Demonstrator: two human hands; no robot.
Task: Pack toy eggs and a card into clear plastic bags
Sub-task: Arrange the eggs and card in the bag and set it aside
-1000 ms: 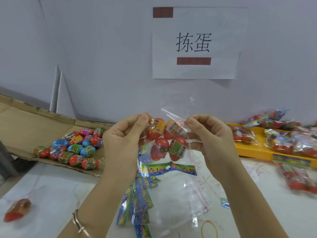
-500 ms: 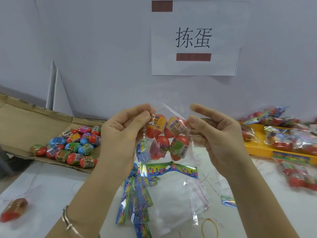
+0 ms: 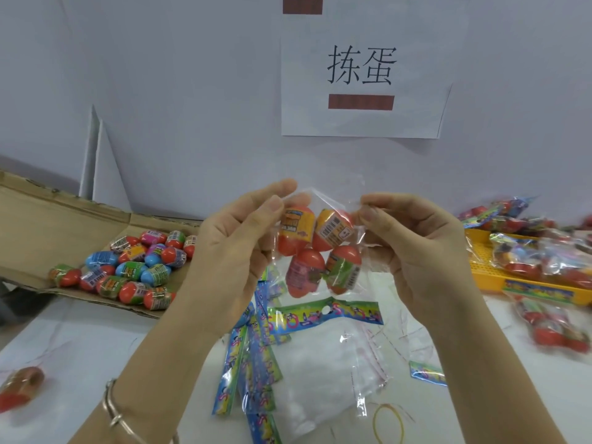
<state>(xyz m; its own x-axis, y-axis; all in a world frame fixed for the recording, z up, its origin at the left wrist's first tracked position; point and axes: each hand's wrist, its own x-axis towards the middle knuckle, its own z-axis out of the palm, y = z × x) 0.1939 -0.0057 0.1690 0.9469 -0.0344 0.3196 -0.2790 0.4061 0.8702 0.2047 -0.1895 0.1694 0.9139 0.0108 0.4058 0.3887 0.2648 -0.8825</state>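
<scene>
While toy eggs [image 3: 315, 248] hang inside, left grip [image 3: 237, 251] and right grip [image 3: 416, 248] pinch the clear bag [image 3: 323, 200] by top corners.

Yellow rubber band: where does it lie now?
Head view, bottom right of centre: the yellow rubber band lies on the white table, just right of the pile of empty clear bags.

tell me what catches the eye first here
Dead centre, the left hand and right hand pinch the top of a clear bag holding four toy eggs. At the left a cardboard box holds a bright heap of loose eggs; a white sign hangs high behind.
</scene>
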